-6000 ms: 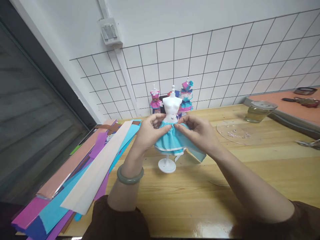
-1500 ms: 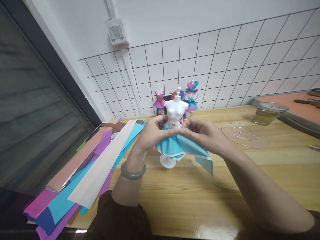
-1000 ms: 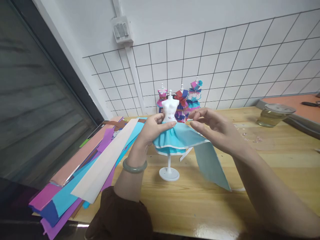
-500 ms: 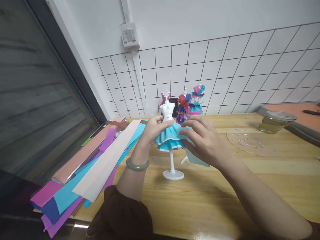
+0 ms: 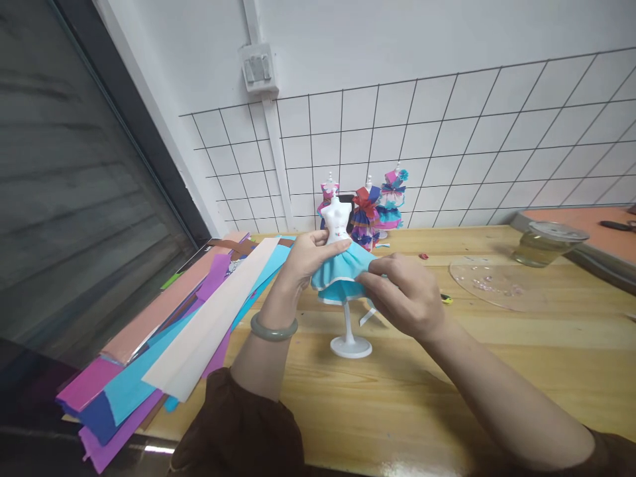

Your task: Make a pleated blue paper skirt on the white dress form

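A small white doll dress form (image 5: 336, 217) on a round-based stand (image 5: 350, 346) stands slightly tilted in front of me. Round its waist sits a layered blue crepe-paper skirt (image 5: 338, 265) with white-edged hems. My left hand (image 5: 309, 255) is closed round the waist from the left, its thumb pressing on the skirt's top edge; its other fingers are partly behind the form. On the right, my right hand (image 5: 407, 291) pinches the skirt's outer edge between thumb and fingers and holds it out sideways. A thin white strip (image 5: 368, 315) shows below the skirt.
Several dressed doll forms (image 5: 365, 212) stand at the back by the wall grid. Coloured crepe-paper sheets (image 5: 218, 318) lie piled at left. To the right are a clear disc with small beads (image 5: 489, 285), a lidded cup (image 5: 549, 244), and a yellow-handled tool (image 5: 446, 299) near my right hand.
My right hand has gone from loosely spread fingers to a pinch on the skirt's edge, a little lower. The pale blue flap below it no longer shows. The stand's base has shifted slightly right.
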`<state>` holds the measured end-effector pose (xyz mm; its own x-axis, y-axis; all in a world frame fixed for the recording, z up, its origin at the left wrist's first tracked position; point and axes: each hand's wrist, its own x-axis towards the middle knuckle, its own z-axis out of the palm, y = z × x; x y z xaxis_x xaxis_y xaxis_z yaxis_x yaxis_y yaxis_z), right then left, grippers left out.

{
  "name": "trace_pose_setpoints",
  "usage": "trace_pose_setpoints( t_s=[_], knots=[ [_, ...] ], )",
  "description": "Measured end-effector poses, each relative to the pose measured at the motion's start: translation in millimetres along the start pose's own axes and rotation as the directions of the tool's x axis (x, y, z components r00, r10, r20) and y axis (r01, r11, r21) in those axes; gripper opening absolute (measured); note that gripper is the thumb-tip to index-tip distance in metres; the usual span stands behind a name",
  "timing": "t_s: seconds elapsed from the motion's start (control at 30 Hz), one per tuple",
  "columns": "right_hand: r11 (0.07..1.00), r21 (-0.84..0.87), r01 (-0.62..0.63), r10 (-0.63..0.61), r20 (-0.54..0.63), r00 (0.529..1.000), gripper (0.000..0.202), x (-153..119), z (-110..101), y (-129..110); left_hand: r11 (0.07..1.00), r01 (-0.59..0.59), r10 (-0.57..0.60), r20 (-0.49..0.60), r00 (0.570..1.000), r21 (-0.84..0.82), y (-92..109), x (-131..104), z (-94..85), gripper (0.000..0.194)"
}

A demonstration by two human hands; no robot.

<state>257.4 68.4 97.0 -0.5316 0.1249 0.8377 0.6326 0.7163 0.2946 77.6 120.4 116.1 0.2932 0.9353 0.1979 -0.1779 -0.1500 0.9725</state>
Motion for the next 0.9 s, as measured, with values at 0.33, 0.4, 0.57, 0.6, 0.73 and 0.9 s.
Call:
trace_pose_setpoints(
  t_s=[0.33,0.4,0.57,0.6,0.73,0.9],
  knots=[
    [0.993,0.097,0.065,-0.068,0.026,0.997,0.016,0,3,5,0.999,-0.034,0.034,-0.053,0.998,0.014,7,-2,-5.3,0.040],
    [0.994,0.087,0.068,-0.068,0.002,0.998,0.019,-2,3,5,1.000,-0.027,0.028,-0.050,0.998,0.012,8,-3,-3.9,0.040],
    [0.991,0.062,0.115,-0.109,-0.092,0.990,0.028,-4,1,3,1.000,-0.024,0.024,-0.086,0.996,-0.002,11,-3,0.0,0.042],
    [0.989,0.081,0.122,-0.113,-0.099,0.989,0.028,-4,0,3,1.000,-0.027,0.027,-0.093,0.995,-0.003,11,-3,0.0,0.042],
    [0.965,0.256,-0.056,0.092,-0.130,0.987,0.026,-1,-4,3,0.999,-0.047,0.049,-0.078,0.996,0.015,12,-3,-2.8,0.042],
    [0.665,0.502,-0.553,0.619,0.043,0.784,0.017,8,-8,9,0.991,-0.093,0.085,0.081,0.993,0.098,14,-8,-5.1,0.043]
  ],
)
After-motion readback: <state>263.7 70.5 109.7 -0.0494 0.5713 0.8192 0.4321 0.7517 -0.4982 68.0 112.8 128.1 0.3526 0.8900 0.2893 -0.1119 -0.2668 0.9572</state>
